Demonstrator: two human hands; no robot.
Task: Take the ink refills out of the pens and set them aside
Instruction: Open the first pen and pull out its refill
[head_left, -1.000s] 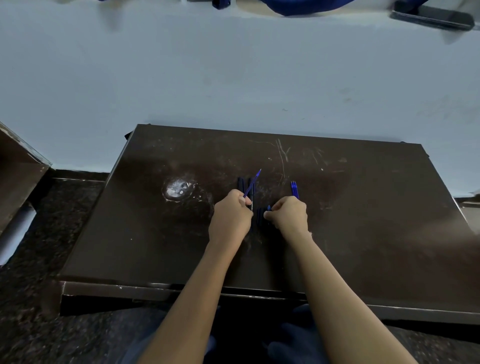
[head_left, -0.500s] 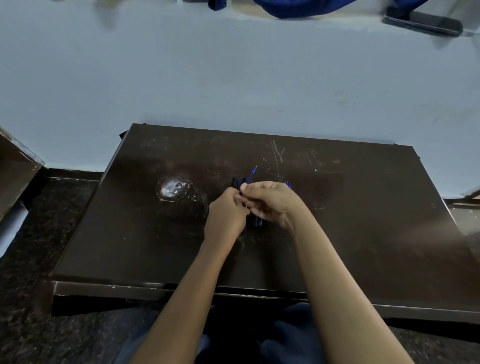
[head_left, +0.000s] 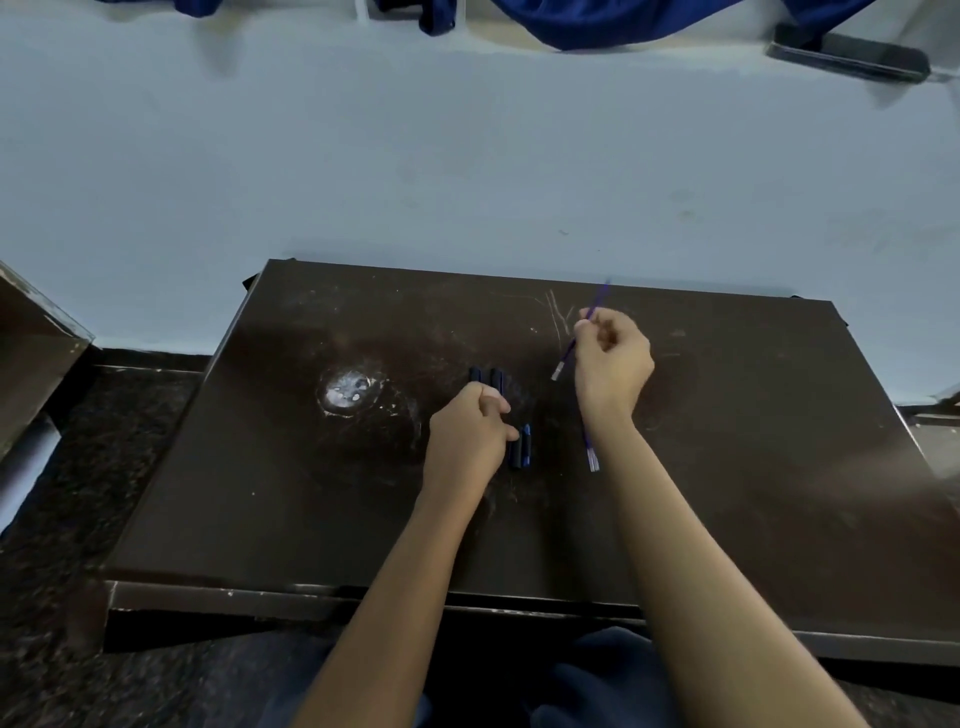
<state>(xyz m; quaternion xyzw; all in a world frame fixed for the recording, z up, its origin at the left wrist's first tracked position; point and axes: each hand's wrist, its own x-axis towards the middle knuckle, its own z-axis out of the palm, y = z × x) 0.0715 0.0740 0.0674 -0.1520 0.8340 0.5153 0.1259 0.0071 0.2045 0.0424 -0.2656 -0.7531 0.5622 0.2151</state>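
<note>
Head view first and only — I see a dark brown table (head_left: 727, 467) filling the middle of the frame, pushed against a pale wall. My right hand (head_left: 613, 364) is raised right of centre, fingers pinched shut around a thin blue ink refill (head_left: 566, 356) that slants from upper right down to lower left, its pale tip pointing toward the frame's centre. My left hand (head_left: 470, 441) sits just left of centre, curled closed on a dark pen barrel (head_left: 497, 379); a second dark barrel end (head_left: 475, 375) pokes out beside it above the knuckles. Just right of that hand, more dark pens (head_left: 521, 447) lie on the tabletop, one with a blue end. Further right, partly hidden by my right wrist, set-aside refills (head_left: 591, 457) lie on the table — I cannot tell how many. A whitish worn patch (head_left: 348, 392) marks the table at left of centre. Blue cloth (head_left: 597, 21) hangs along the top edge, and a dark phone (head_left: 847, 57) rests at upper right.
</note>
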